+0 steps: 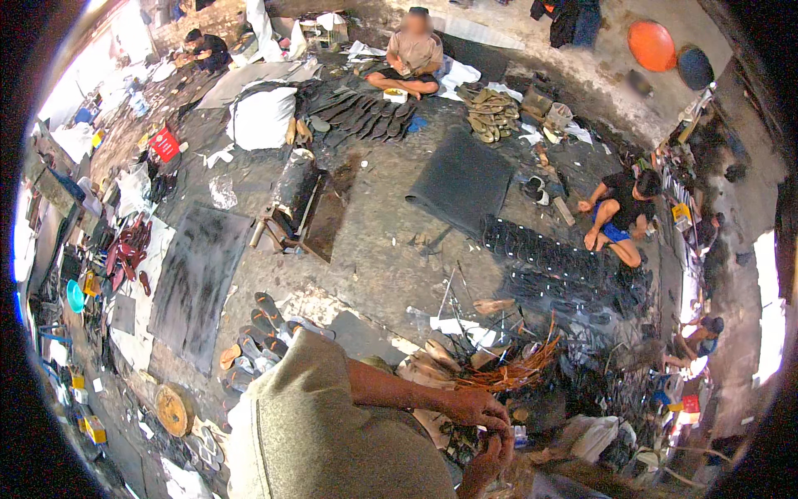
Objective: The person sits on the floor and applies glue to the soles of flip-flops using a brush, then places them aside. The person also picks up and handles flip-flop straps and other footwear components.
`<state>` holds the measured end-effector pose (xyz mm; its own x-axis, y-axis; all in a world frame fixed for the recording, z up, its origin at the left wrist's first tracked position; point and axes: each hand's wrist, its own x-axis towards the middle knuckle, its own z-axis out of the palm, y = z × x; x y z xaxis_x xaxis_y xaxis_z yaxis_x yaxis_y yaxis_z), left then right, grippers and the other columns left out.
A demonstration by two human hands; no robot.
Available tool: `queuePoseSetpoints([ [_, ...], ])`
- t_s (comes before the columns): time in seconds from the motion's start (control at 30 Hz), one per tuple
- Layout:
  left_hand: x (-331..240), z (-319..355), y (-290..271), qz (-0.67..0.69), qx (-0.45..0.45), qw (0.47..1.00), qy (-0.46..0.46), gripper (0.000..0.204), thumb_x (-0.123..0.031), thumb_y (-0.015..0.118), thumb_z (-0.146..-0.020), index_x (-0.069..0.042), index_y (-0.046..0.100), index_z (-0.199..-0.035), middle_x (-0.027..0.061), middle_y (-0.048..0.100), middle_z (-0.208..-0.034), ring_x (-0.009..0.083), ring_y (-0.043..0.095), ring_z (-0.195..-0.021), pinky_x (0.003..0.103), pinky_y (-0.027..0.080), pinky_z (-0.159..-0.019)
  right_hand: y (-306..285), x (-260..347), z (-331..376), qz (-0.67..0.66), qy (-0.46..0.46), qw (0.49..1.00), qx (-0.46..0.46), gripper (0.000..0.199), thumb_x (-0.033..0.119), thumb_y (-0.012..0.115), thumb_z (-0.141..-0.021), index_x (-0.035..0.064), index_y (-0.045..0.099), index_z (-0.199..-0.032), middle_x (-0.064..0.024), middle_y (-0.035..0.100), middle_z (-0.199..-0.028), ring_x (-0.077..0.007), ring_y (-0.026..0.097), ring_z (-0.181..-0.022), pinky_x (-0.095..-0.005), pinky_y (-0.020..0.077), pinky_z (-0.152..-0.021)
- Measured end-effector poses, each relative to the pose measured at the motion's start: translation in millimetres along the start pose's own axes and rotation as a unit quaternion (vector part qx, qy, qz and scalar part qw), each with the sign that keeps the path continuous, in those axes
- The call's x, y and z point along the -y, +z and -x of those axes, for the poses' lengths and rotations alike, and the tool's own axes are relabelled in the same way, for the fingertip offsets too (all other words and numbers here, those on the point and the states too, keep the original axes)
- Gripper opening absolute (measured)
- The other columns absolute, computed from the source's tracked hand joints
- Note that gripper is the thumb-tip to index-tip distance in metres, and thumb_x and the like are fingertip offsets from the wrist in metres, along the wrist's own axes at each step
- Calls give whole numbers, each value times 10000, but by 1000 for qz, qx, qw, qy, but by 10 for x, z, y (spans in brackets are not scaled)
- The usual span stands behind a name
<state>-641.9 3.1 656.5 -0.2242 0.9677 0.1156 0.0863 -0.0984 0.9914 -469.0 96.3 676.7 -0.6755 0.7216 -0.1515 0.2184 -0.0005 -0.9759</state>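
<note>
Near the lower edge, my left hand [480,409] reaches in from the left with its fingers bent downward. Just below it is my right hand [492,457], its fingers curled up against the left one. Both hands look closed together; whatever lies between the fingers is too small and hidden to name. A small white and blue item [520,436] is right beside the fingertips. Beyond my hands lies a heap of thin orange strips [528,366], with brown foot-shaped pieces [436,358] next to it. To the left of my sleeve are several dark sandals [268,320].
A dark sheet [461,179] and rows of black sole-like pieces [544,258] cover the floor ahead. A roller-like device [293,195] stands mid-floor. One person [619,212] squats at right; another [411,58] sits at the back. A round wooden block [174,409] is at left.
</note>
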Motion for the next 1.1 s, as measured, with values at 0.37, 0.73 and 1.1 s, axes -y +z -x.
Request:
queuePoseSetpoints([
  [0.37,74,-217,152,-46,250,965,-68,346,-299,646,-1009,-57,699,-1250,146,716,-1214,261,687,-1113,378,519,-978,-134,-246,456,144,10,985,96,316,214,555,-1033,123,616,-1330,-116,651,-1324,-308,598,-1260,-423,471,-1069],
  [0.73,-84,-447,1991,-204,601,767,96,326,-310,659,-1004,-32,743,-1150,113,764,-1004,198,729,-861,342,557,-792,-325,-404,2236,-118,78,943,-300,309,212,502,-1067,68,610,-1318,-97,685,-1210,-213,637,-1132,-359,481,-1013],
  [1.1,-290,737,4073,-72,757,641,110,411,-375,581,-1041,-58,668,-1286,173,709,-1211,338,690,-1108,414,523,-953,-691,-659,4194,-19,135,825,-549,263,184,548,-1041,143,691,-1258,-117,718,-1179,-279,691,-1044,-359,534,-885],
])
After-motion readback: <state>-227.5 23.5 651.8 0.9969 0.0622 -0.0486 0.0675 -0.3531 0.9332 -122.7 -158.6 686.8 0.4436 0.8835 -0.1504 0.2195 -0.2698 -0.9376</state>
